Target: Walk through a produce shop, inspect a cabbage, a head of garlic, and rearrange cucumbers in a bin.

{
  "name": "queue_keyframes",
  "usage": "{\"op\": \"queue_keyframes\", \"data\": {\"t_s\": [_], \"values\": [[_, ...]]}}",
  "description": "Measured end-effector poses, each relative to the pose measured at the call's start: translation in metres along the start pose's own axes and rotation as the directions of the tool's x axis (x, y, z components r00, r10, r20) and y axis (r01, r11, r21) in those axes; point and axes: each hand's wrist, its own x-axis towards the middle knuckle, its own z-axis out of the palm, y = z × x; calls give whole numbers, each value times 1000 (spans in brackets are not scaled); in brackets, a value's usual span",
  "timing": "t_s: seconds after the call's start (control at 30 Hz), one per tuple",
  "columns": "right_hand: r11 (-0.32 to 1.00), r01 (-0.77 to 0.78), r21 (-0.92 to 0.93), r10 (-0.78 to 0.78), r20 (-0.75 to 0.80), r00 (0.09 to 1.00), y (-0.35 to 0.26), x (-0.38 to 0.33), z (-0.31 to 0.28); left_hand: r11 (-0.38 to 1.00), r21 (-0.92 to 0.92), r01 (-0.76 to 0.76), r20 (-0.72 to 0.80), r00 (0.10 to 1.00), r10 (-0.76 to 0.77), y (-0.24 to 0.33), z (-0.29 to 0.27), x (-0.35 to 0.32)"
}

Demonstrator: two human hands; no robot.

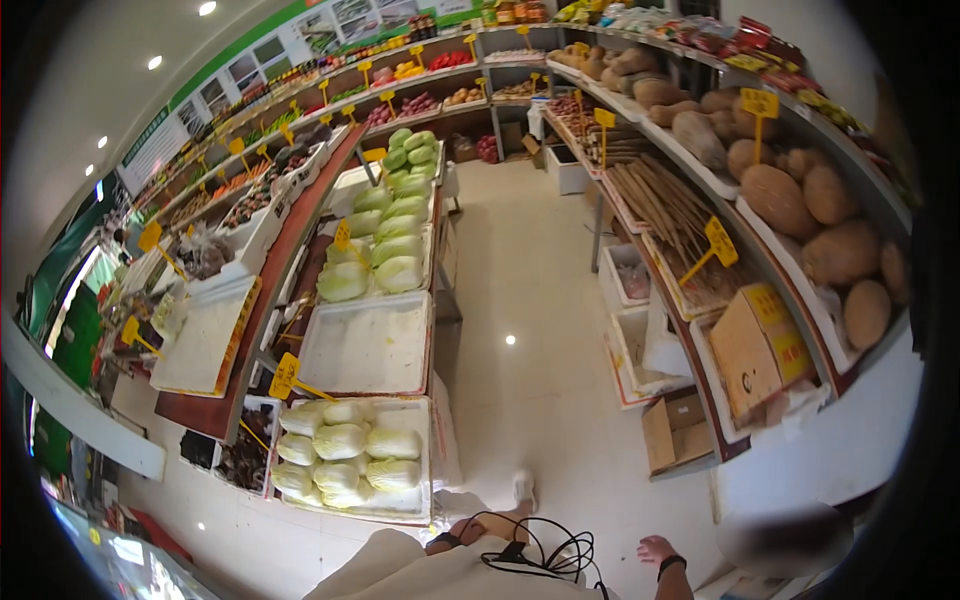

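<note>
My right hand [656,549] hangs at the lower right with a dark band at its wrist. Its fingers look loosely apart, and nothing shows in them. What seems to be my left hand [466,530] appears small at the bottom beside a dark strap; its fingers cannot be made out. Neither hand visibly touches any goods. Nearest on the left are pale napa cabbages [340,441] in a white foam tray [415,488]. Black cables [545,550] lie looped in front of my light clothing.
An aisle of glossy floor [500,270] runs ahead. Left stand an empty foam tray [362,345], more green cabbages [398,249] and a red-brown shelf [200,412]. Right shelves hold large brown gourds or tubers [775,200], long roots [660,195] and a cardboard box [752,352]; an open carton [672,443] sits below.
</note>
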Motion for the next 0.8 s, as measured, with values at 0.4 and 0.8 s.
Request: {"op": "queue_keyframes", "data": {"t_s": [0.4, 0.8], "values": [[98, 927, 361, -822, 555, -129, -548, -342, 142, 791, -605, 98, -65, 983, -171, -19, -66, 229], [415, 361, 835, -385, 521, -762, -729, -356, 218, 895, -306, 324, -57, 932, -357, 6, -167, 279]]}}
